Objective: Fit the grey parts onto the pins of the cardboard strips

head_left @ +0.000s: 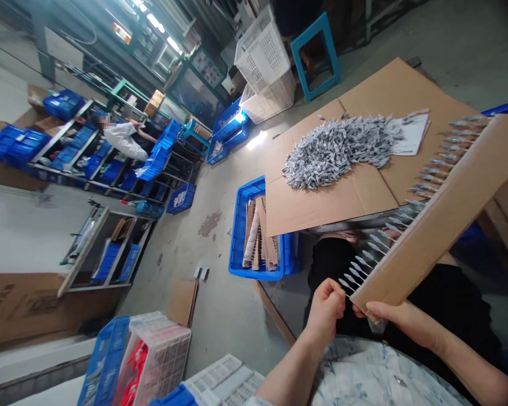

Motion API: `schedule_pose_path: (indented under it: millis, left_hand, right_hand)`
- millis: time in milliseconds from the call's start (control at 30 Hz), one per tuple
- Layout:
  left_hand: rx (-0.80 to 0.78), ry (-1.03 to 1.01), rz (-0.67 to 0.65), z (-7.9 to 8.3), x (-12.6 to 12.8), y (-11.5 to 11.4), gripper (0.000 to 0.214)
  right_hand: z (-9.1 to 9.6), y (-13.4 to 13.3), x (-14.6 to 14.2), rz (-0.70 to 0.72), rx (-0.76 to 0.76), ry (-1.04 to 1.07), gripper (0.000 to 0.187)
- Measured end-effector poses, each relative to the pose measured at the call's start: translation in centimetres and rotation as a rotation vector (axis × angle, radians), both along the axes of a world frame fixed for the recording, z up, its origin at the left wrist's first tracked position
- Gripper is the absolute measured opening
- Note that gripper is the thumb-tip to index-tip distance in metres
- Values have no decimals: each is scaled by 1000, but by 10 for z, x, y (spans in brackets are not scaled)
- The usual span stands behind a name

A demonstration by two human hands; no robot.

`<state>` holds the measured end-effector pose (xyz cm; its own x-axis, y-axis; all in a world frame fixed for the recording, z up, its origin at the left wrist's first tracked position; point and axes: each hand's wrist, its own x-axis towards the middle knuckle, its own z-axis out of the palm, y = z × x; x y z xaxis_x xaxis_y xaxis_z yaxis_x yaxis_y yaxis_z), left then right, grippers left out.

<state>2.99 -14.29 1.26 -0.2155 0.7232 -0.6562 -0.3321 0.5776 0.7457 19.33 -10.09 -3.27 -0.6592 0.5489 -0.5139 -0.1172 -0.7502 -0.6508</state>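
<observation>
My right hand (410, 321) grips the near end of a long cardboard strip (432, 242), thumb on top. Along the strip's left edge stands a row of small grey, leaf-shaped pieces (376, 245) on thin stems. My left hand (327, 307) is closed in a pinch at the strip's near corner, beside the last pieces of the row. What lies between its fingertips is too small to make out. Beyond the strip, a heap of similar small grey pieces (334, 149) lies on a flat cardboard sheet (376, 192), partly over a white paper (410, 135).
Left of the sheet, a blue crate (232, 254) holds several cardboard strips (258, 234). White crates (262, 56) and a blue stool (336, 67) stand behind. More crates (161, 349) are at lower left. A person (125, 138) works by shelves farther off.
</observation>
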Motion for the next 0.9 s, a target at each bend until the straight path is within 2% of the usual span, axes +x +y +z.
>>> schedule_pose_path:
  millis: [167,300,500,733,900]
  left_hand:
    - [-8,-17,-58,-2,-5,-1,31]
    - [11,-71,-97,4,-14,-3,29]
    - [43,-118,17,16,-24,-2,28]
    - [50,-114,68,9,-22,-2,34]
    - [24,-81,68,7,-21,-1,33]
  right_hand:
    - [-9,-1,3,1,-7,-5,29]
    - [-10,1,2,0,-35,49,29]
    - [-5,1,1,-29,-76,79,33]
    - [-15,-2,2,21,47,-11,32]
    - [-17,-5,0,-13,13,14,31]
